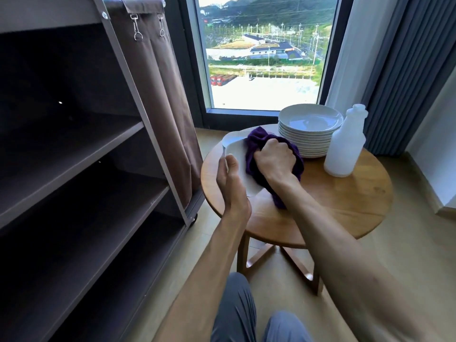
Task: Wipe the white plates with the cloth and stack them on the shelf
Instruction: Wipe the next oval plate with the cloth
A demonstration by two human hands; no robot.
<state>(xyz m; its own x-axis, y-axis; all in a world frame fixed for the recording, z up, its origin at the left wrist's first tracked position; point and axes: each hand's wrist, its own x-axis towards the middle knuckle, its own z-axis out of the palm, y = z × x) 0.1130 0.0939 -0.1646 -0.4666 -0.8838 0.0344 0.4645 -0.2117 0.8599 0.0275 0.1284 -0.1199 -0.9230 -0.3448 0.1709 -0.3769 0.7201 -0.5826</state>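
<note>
You hold one white plate tilted up on edge above the near left part of the round wooden table. Its face turns toward your right, and its long line runs from the far rim near the window down toward your left wrist. Your left hand supports it from the left side, thumb lying along the near rim; the fingers are behind the plate, so you cannot tell how far they curl, though the plate clearly rests in that grasp. Your right hand is balled into a fist round the purple cloth and presses it against the plate's face. The cloth bunches above the knuckles and hangs down below the wrist toward the tabletop. Your two hands are close together, with only the plate and cloth between them.

The stack of white plates stands on the far side of the table, just beyond your right hand, right side up. A white plastic bottle stands upright just beside the stack, to its right. The dark shelf unit stands to your left, its shelves facing you.
</note>
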